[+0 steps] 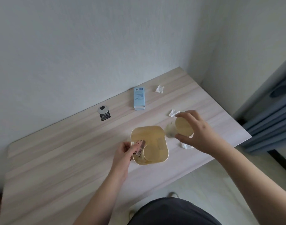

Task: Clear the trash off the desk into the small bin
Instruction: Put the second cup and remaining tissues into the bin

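Observation:
A small pale yellow bin (pixel 167 150) with rounded corners stands on the wooden desk (pixel 57 151), and a round tan disc (pixel 151 152) lies inside it. My left hand (pixel 123 152) pinches a small printed wrapper with a barcode (pixel 139 147) over the bin's left rim. To the right of the bin, my right hand (pixel 198 132) grips a round tan cup-like piece (pixel 183 127), with something translucent (pixel 169 131) on its left side. Crumpled white tissues lie at the back (pixel 159 89), by my right fingertips (pixel 173 113) and under my right wrist (pixel 186 146).
A light blue carton (pixel 139 99) lies flat behind the bin. A black and white tag marked 100% (pixel 104 115) sits at the back left by the wall. The desk's right edge drops to the floor beside blue curtains (pixel 269 124).

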